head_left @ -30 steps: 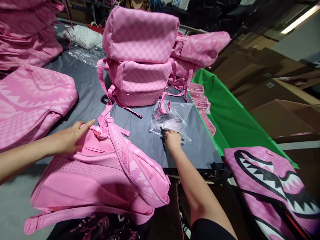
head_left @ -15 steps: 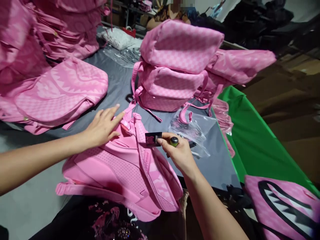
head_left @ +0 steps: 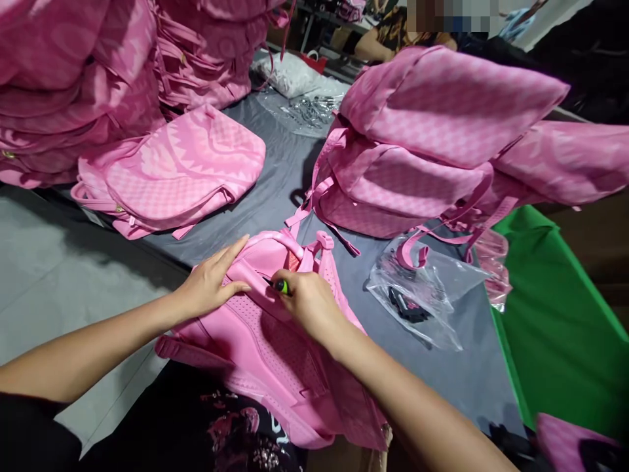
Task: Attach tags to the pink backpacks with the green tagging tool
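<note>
A pink backpack (head_left: 255, 328) lies in front of me with its perforated back panel and straps up, partly over the table edge. My left hand (head_left: 213, 278) rests on its upper left part, fingers stretched and thumb apart. Near the top handle (head_left: 275, 237), my right hand (head_left: 309, 301) is closed round a tool (head_left: 282, 286) with a black-and-green round end; the rest of the tool is inside the fist. Just left of it, a small dark bit shows against the pink fabric; I cannot tell whether it is the card.
A clear plastic bag (head_left: 432, 295) holding black tags (head_left: 407, 305) lies right on the grey table (head_left: 280, 164). Stacked pink backpacks (head_left: 407, 177) stand behind; another backpack (head_left: 196, 170) and tall piles (head_left: 78, 85) are left. Green cloth (head_left: 555, 314) covers the right side. A person (head_left: 393, 33) sits beyond.
My right hand has moved left and down to the backpack's top; the black card it held out is no longer plainly visible. My left hand has shifted on the bag. The camera view has turned.
</note>
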A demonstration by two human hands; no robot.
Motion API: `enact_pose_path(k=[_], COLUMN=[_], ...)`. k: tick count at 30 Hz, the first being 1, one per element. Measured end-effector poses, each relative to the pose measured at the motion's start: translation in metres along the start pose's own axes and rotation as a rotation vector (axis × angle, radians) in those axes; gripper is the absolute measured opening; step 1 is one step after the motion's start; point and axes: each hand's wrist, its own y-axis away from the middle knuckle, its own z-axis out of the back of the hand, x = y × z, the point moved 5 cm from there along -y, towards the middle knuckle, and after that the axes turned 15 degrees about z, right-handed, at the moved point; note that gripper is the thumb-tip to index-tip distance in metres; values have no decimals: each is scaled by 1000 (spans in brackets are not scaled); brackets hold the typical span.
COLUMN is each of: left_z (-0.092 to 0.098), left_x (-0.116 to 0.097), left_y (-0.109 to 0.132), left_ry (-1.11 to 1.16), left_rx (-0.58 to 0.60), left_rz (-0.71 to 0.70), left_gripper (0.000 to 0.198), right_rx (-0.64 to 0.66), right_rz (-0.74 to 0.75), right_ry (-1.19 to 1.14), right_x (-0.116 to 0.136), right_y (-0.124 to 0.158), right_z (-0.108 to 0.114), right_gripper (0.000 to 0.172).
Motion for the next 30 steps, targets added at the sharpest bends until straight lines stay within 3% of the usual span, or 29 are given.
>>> enact_pose_path(k=[4, 10, 14, 17, 24, 27, 30], left_z=[-2, -7, -8, -7, -3, 0, 0], left_x=[-1, 5, 8, 10, 11, 13, 17], left_y=[-3, -5, -5, -6, -5, -5, -9], left_ry=[42, 70, 54, 65, 88, 48, -10], left_rx=[-18, -21, 13, 49, 77, 73, 92], left_rz=[-9, -12, 23, 69, 14, 34, 139], left_gripper=[86, 83, 90, 100, 97, 94, 96], right_rx=[59, 107, 195, 174, 106, 185, 365], right_rz=[-16, -104, -41, -42, 175, 271, 180], right_ry=[154, 65, 222, 307, 67, 218, 422], right_x=[5, -3, 6, 11, 25, 33, 24], right_y=[-10, -23, -21, -24, -59, -51, -24], right_z=[-14, -33, -27, -21, -20, -12, -9], right_gripper=[17, 24, 22, 24, 15, 23, 25])
